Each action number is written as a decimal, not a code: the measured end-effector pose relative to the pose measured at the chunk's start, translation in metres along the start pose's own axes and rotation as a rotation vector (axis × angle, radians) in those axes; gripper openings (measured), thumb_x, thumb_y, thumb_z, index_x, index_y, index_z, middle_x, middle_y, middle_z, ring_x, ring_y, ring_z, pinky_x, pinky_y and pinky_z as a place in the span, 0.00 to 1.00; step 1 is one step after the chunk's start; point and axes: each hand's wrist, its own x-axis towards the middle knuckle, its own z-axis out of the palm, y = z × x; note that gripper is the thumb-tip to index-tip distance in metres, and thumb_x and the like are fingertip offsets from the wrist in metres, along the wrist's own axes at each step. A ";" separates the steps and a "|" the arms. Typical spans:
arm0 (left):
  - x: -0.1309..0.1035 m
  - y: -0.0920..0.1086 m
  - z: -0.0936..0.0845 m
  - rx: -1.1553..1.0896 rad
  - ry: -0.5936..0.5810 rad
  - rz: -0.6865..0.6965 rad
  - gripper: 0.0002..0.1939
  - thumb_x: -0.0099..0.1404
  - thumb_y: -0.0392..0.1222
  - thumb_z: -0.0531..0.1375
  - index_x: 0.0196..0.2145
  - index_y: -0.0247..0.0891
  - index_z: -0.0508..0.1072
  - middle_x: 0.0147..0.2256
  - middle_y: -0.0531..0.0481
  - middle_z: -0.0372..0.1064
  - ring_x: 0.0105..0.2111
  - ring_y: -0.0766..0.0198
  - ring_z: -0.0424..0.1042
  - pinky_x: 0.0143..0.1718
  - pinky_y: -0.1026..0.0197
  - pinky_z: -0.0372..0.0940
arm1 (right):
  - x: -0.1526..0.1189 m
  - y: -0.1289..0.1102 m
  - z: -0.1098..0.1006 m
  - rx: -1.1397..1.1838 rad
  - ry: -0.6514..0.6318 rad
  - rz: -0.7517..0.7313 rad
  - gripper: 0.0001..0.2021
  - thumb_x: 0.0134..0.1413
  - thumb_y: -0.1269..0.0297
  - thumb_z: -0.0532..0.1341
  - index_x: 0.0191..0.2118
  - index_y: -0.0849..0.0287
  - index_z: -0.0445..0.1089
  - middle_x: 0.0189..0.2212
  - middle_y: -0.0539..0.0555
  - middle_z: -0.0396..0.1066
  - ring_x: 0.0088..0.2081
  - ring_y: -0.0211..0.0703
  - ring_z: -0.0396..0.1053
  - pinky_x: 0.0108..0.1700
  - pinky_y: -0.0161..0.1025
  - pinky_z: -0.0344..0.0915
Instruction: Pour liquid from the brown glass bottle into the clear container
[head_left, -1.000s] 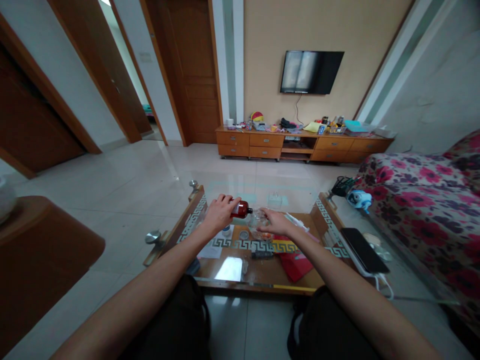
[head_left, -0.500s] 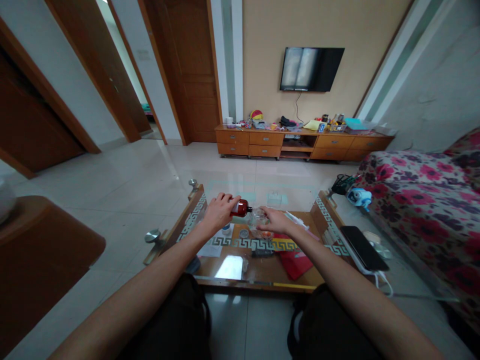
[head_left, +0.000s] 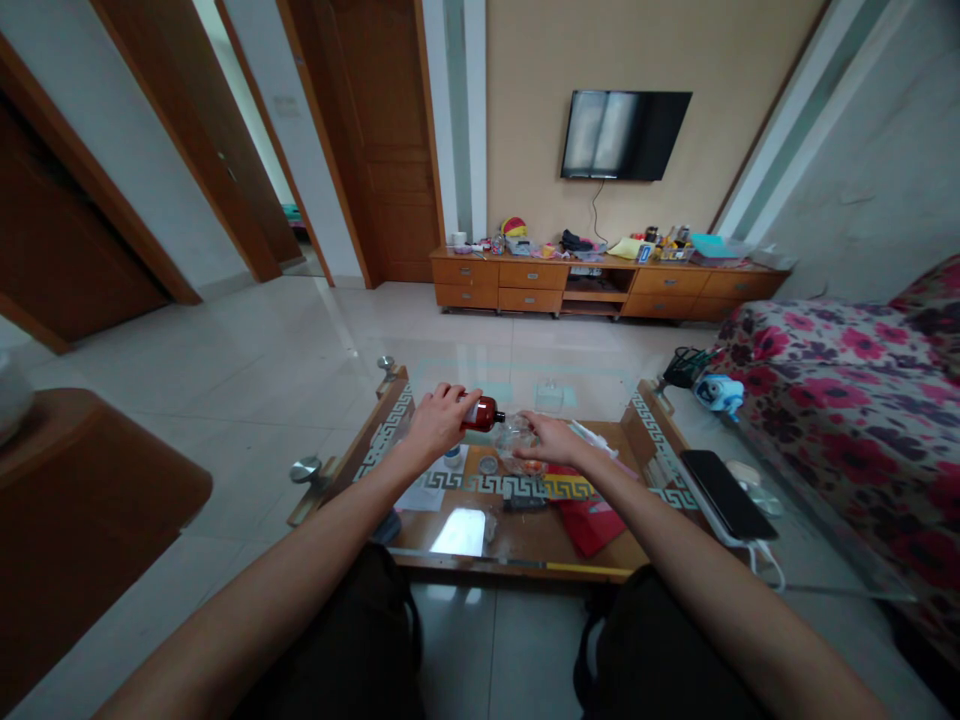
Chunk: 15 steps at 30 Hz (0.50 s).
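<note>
My left hand grips a small brown bottle, tipped on its side with its mouth pointing right. The mouth meets a clear glass vessel that my right hand holds from the right. Some reddish liquid shows at the vessel's bottom. Both hands hover over the glass-topped coffee table. Under them lie a small white-capped item and a round lid.
A red packet and white paper lie on the table. A black phone with a white cable rests on its right side. A floral sofa stands at right, a brown cabinet at left, a TV stand across the floor.
Both hands hold the same pose with bottle against vessel. The view has shifted only slightly.
</note>
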 end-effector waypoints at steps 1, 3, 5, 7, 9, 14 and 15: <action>0.000 0.000 0.000 -0.001 -0.001 0.000 0.39 0.63 0.32 0.64 0.68 0.51 0.59 0.58 0.42 0.68 0.57 0.45 0.62 0.57 0.47 0.62 | 0.000 -0.001 -0.001 0.000 -0.005 -0.001 0.40 0.51 0.47 0.74 0.67 0.54 0.65 0.57 0.61 0.77 0.52 0.59 0.76 0.54 0.49 0.70; 0.000 0.000 -0.001 -0.001 -0.007 -0.001 0.38 0.64 0.32 0.64 0.68 0.51 0.59 0.58 0.42 0.68 0.58 0.45 0.62 0.56 0.47 0.62 | -0.001 -0.002 -0.002 0.004 -0.024 -0.006 0.41 0.52 0.47 0.73 0.68 0.54 0.64 0.58 0.62 0.76 0.53 0.59 0.76 0.54 0.49 0.70; 0.000 0.000 -0.001 -0.001 -0.013 -0.002 0.38 0.64 0.32 0.63 0.68 0.51 0.59 0.58 0.41 0.68 0.58 0.45 0.61 0.56 0.47 0.62 | -0.001 -0.003 -0.002 0.010 -0.030 -0.010 0.40 0.52 0.47 0.73 0.68 0.55 0.64 0.58 0.63 0.75 0.53 0.59 0.76 0.54 0.49 0.69; 0.000 0.000 -0.002 -0.004 -0.018 0.003 0.38 0.64 0.32 0.64 0.68 0.50 0.59 0.58 0.41 0.68 0.58 0.45 0.61 0.56 0.48 0.62 | -0.001 -0.004 -0.003 0.018 -0.028 -0.012 0.40 0.52 0.47 0.73 0.67 0.56 0.65 0.58 0.63 0.76 0.53 0.59 0.76 0.54 0.49 0.69; -0.001 0.000 -0.002 -0.008 -0.019 0.004 0.38 0.64 0.32 0.64 0.68 0.50 0.59 0.58 0.41 0.68 0.57 0.44 0.61 0.56 0.48 0.62 | -0.001 -0.005 -0.003 0.028 -0.025 -0.012 0.40 0.52 0.48 0.73 0.67 0.56 0.65 0.58 0.63 0.76 0.53 0.59 0.76 0.54 0.49 0.69; -0.001 -0.001 -0.001 -0.001 -0.012 0.006 0.38 0.64 0.32 0.64 0.68 0.49 0.60 0.58 0.41 0.68 0.58 0.44 0.61 0.55 0.48 0.62 | -0.002 -0.008 -0.005 0.050 -0.033 -0.012 0.37 0.52 0.51 0.73 0.66 0.54 0.66 0.57 0.60 0.76 0.52 0.58 0.76 0.54 0.47 0.69; -0.001 -0.001 -0.001 -0.001 -0.011 0.007 0.38 0.64 0.32 0.64 0.68 0.49 0.60 0.58 0.41 0.68 0.58 0.44 0.61 0.55 0.48 0.62 | -0.002 -0.008 -0.005 0.049 -0.030 -0.015 0.37 0.52 0.51 0.73 0.66 0.53 0.66 0.57 0.60 0.76 0.52 0.58 0.76 0.54 0.47 0.69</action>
